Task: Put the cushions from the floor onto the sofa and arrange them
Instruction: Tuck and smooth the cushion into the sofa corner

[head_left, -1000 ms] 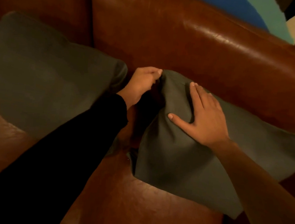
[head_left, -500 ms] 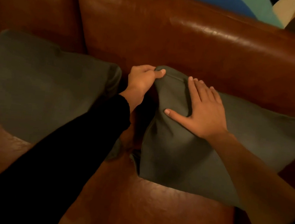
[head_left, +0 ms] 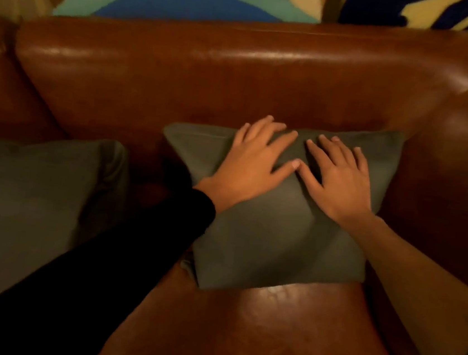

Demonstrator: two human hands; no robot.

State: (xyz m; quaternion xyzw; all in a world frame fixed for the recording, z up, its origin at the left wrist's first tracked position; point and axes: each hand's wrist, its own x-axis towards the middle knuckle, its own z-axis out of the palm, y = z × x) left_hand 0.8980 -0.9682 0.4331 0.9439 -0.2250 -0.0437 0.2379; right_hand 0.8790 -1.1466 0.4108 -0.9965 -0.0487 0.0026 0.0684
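— Two cushions are in the head view, both dark grey-green, and both are on the sofa [head_left: 239,70], which is of shiny brown leather. How many hands do you count?

— Two hands also. The left hand [head_left: 253,165] and the right hand [head_left: 340,178] lie flat on the same cushion, the right cushion [head_left: 278,240]. The fingers of both hands are spread and stretched out, palms down on the fabric; they pinch nothing. The two thumb tips almost touch in the middle.

— Where does this cushion stand exactly?

— It leans against the backrest at the right end of the sofa, just beside the armrest [head_left: 460,174], and its lower edge rests on the seat [head_left: 266,341]. The hands press on its upper half, near the top edge.

— And the other one?

— The left cushion [head_left: 26,197] lies on the seat to the left, also near the backrest. No hand touches it. Between the two cushions is a gap, and the left arm in a black sleeve [head_left: 98,278] crosses in front of this gap. The right forearm is bare.

— Something behind the sofa?

— One rug [head_left: 174,1] with blue and green round shapes is on the floor behind the backrest. More patterned floor, dark blue and pale yellow, is at the top right, but it is blurred.
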